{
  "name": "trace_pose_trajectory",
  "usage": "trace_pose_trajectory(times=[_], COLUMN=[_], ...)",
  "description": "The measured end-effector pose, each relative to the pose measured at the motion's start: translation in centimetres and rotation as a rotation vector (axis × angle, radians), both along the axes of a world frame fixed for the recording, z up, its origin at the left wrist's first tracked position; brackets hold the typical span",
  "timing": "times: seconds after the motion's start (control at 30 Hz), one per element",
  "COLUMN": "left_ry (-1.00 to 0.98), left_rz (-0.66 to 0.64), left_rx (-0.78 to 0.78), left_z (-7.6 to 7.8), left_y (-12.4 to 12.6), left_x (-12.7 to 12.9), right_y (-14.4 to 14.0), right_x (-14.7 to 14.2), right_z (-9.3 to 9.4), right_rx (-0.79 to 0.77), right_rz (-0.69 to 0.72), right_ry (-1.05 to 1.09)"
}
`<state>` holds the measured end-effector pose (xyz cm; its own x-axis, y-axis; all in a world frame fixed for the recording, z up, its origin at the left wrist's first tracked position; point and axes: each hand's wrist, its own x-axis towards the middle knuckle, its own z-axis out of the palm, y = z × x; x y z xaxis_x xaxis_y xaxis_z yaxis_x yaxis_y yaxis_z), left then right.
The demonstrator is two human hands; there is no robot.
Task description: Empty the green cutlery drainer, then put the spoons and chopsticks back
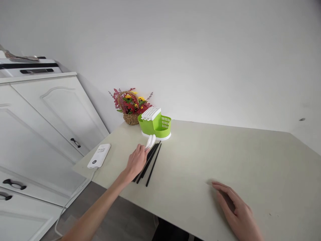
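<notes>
My left hand reaches across the table and grips white spoons by their handles, just in front of the green utensil holder. Several black chopsticks lie on the table beside and partly under that hand. The holder has a white slotted lid on one side and a basket section on the other. My right hand rests flat on the table near the front edge, fingers apart, holding nothing.
A wicker basket of red and yellow flowers stands behind the holder against the wall. A white power bank with a cable lies at the table's left corner. White cabinets stand to the left.
</notes>
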<state>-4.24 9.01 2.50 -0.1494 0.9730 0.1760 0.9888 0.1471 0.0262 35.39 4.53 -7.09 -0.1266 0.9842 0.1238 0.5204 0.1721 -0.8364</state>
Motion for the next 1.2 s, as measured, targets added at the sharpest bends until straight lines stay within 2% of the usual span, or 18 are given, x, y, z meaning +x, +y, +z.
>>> trace_pose_trajectory(times=[0.13, 0.37, 0.5, 0.73, 0.97, 1.07, 1.2], left_ry=[-0.099, -0.116, 0.002, -0.008, -0.045, -0.023, -0.002], left_rz=[-0.206, -0.410, -0.487, -0.468, -0.427, -0.423, -0.424], left_rx=[0.051, 0.036, 0.071, 0.111, 0.100, 0.090, 0.088], left_z=[-0.1, -4.0, -4.7, -5.3, -6.2, -5.9, -4.6], left_y=[-0.2, -0.3, -1.1, -1.4, -1.4, -1.7, -2.3], left_x=[5.3, 14.5, 17.5, 19.2, 19.7, 19.8, 19.5], right_y=[0.0, 0.0, -0.3, -0.6, -0.5, -0.5, -0.6], right_x=[0.1, -0.1, -0.6, -1.1, -1.1, -1.1, -1.0], right_z=[-0.2, 0.3, 1.0, 2.2, 2.7, 2.6, 2.2], right_rx=[0.013, 0.060, 0.040, -0.024, -0.002, -0.011, -0.034], right_rz=[-0.009, -0.020, -0.042, -0.065, -0.065, -0.061, -0.055], right_ry=[-0.023, -0.028, 0.013, 0.042, 0.042, 0.043, 0.048])
